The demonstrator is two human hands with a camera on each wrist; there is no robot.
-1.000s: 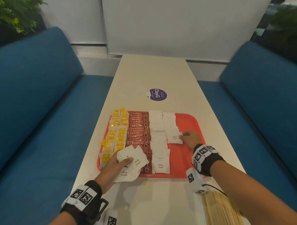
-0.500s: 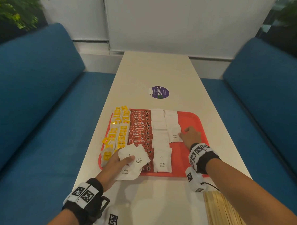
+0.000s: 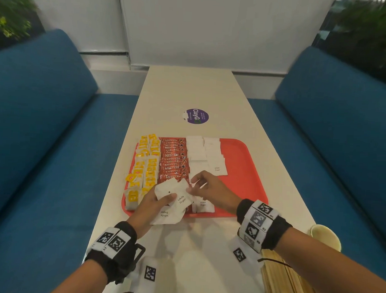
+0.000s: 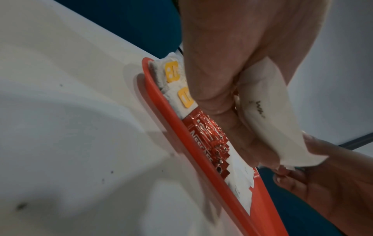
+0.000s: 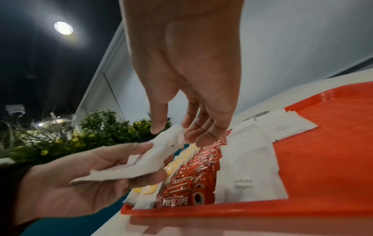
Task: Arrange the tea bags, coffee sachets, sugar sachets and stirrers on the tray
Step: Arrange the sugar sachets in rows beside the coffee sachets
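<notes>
A red tray (image 3: 248, 171) holds yellow-tagged tea bags (image 3: 147, 166) at its left, red coffee sachets (image 3: 173, 161) beside them, then two columns of white sugar sachets (image 3: 213, 156). My left hand (image 3: 154, 202) grips a small stack of sugar sachets (image 3: 174, 198) over the tray's near edge. My right hand (image 3: 197, 186) pinches the edge of the top sachet (image 5: 171, 138) between thumb and fingers. The wooden stirrers (image 3: 287, 285) lie on the table under my right forearm. The left wrist view shows the held stack (image 4: 268, 111) above the tray rim (image 4: 181, 143).
A paper cup (image 3: 325, 236) stands near the table's right edge beside the stirrers. A purple round sticker (image 3: 197, 116) lies beyond the tray. Blue sofas flank the long white table (image 3: 190, 86). The tray's right part is bare.
My right hand left the right sugar column and came back left to the stack in my left hand, where it now pinches the top sachet. The left hand stayed put.
</notes>
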